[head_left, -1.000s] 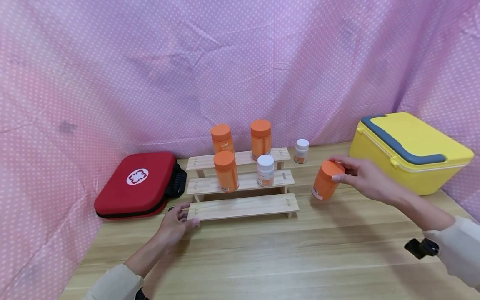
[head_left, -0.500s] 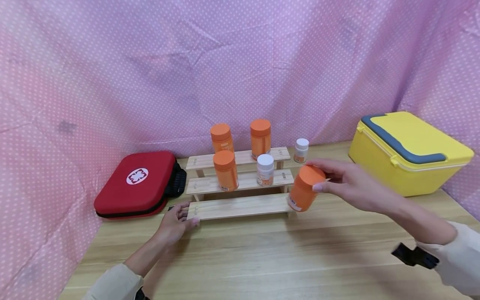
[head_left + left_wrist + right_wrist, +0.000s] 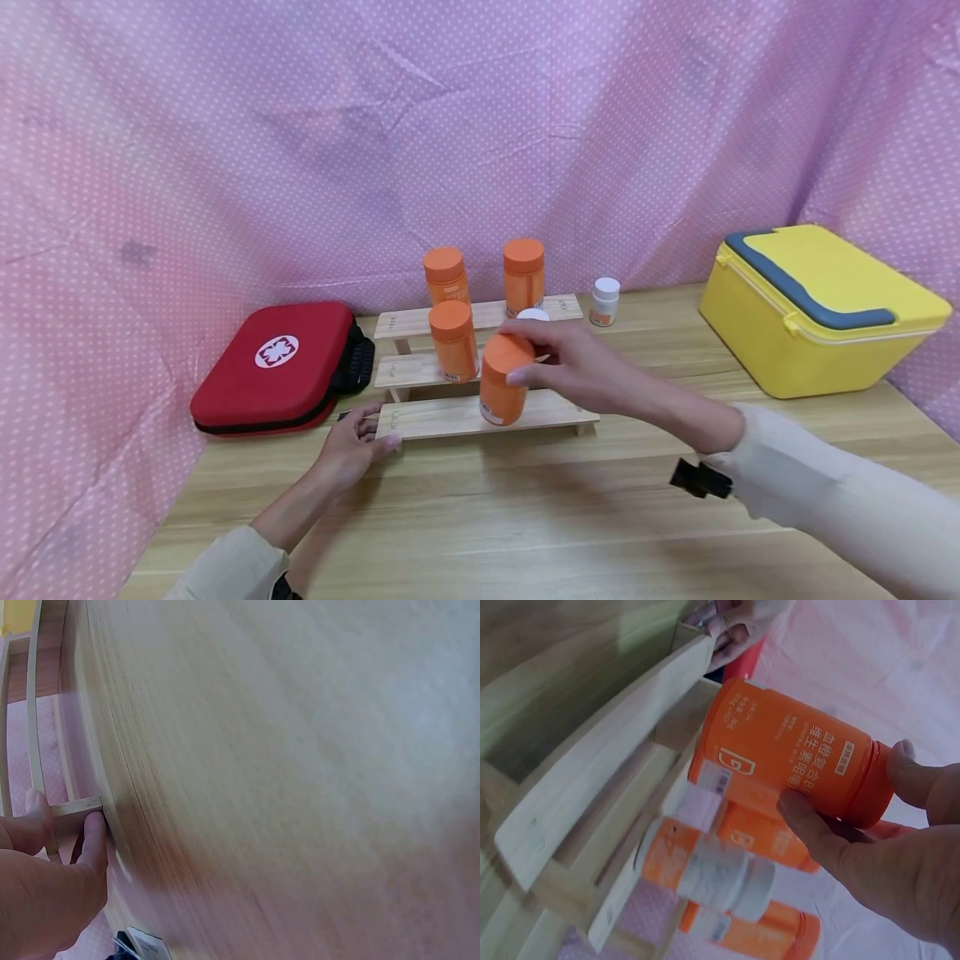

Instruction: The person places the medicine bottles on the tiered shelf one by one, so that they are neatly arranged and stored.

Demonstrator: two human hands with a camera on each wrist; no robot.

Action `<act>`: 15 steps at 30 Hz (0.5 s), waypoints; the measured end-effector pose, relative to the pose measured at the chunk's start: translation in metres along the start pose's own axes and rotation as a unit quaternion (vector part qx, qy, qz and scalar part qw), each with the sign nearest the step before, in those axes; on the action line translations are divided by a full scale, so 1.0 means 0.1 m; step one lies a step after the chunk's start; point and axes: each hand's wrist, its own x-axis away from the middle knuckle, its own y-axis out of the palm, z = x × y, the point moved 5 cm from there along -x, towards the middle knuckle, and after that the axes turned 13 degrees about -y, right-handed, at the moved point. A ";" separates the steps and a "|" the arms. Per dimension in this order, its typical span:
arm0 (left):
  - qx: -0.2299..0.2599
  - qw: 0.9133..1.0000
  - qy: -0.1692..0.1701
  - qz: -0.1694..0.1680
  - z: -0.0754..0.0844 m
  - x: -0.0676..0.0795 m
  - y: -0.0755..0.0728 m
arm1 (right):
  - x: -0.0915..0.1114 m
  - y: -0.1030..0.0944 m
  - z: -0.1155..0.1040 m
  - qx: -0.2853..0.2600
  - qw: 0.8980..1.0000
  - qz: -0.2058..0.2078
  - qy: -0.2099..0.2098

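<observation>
My right hand (image 3: pixel 573 362) pinches an orange pill bottle (image 3: pixel 502 396) near its cap, thumb on one side and fingers on the other. The bottle hangs slightly tilted over the lowest step of a three-step wooden rack (image 3: pixel 431 419); its printed label (image 3: pixel 780 750) faces the right wrist view. My left hand (image 3: pixel 351 448) grips the left end of that step, thumb at the board and fingers by the leg (image 3: pixel 75 810). An orange bottle (image 3: pixel 455 350) stands on the middle step, beside a white-capped bottle (image 3: pixel 533 315) mostly hidden by my right hand. Two orange bottles (image 3: pixel 523 279) (image 3: pixel 446 271) occupy the top step.
Left of the rack lies a red first-aid case (image 3: pixel 273 367) with a black handle. A small white bottle (image 3: pixel 604 302) stands on the table right of the rack. Farther right is a yellow box (image 3: pixel 817 317) with a grey handle. Pink dotted cloth (image 3: pixel 480 125) hangs behind.
My right hand has carried the orange bottle leftward from the table area right of the rack to over the lowest step. The left hand keeps its hold on the rack.
</observation>
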 end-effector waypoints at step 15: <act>-0.014 1.000 0.001 0.006 0.00 -0.02 0.00 | -0.34 0.58 0.23 0.032 0.999 -0.015 0.025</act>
